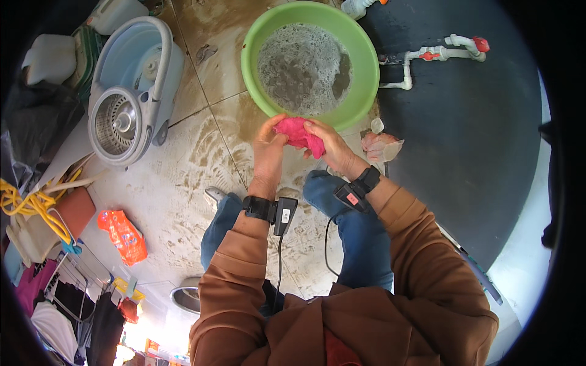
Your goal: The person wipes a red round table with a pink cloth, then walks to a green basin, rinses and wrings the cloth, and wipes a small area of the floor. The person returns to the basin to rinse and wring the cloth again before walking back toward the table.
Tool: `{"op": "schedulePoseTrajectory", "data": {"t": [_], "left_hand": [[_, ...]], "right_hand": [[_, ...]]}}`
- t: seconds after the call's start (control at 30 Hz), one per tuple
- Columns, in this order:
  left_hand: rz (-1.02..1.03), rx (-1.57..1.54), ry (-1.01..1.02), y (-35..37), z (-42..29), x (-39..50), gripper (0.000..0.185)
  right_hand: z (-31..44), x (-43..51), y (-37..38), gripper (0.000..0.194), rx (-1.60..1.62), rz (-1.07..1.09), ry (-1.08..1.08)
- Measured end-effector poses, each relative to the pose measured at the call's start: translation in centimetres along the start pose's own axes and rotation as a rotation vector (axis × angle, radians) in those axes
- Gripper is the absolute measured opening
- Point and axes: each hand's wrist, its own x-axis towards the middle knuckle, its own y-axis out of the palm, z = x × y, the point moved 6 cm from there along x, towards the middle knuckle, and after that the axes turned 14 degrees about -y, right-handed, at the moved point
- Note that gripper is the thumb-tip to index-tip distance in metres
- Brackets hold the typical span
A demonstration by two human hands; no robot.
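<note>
A bunched pink cloth [300,132] is held between my two hands, just in front of the near rim of a green plastic basin [249,78]. My left hand [269,146] grips the cloth's left end with thumb and fingers. On its right side, my right hand [332,144] pinches it with the thumb on top; some fingers are hidden behind it. Greyish, foamy water [297,68] fills the lower part of the basin, and its murk hides the bottom.
A blue-grey spin mop bucket [171,87] stands at left, with an orange packet [122,238] nearer me. White pipes with red-handled valves [430,55] run along the dark wall at right. A crumpled plastic bag [381,146] lies by the wall. The tiled floor [219,132] is smeared with brown dirt.
</note>
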Motion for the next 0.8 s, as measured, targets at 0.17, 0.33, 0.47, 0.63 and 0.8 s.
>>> {"op": "schedulePoseTrajectory", "data": {"t": [0.17, 0.33, 0.47, 0.63, 0.8], "left_hand": [[-0.078, -0.036, 0.014, 0.2, -0.3, -5.5, 0.043], [-0.132, 0.017, -0.123, 0.4, 1.1, -10.2, 0.052], [-0.042, -0.024, -0.164, 0.7, 1.3, -13.0, 0.047], [-0.08, -0.099, -0.167, 0.7, 0.5, -16.6, 0.047], [-0.079, -0.108, -0.086, -0.9, -2.2, -20.5, 0.059]], "right_hand": [[1.0, -3.5, 2.0, 0.038, 0.057, -0.064, -0.051], [2.3, -7.3, 2.7, 0.034, -0.175, -0.112, -0.009], [3.7, -9.1, 4.5, 0.035, -0.264, -0.037, 0.002], [5.5, -11.1, 7.2, 0.033, -0.39, 0.072, 0.072], [6.6, -12.5, 11.3, 0.036, -0.34, 0.199, 0.135]]}}
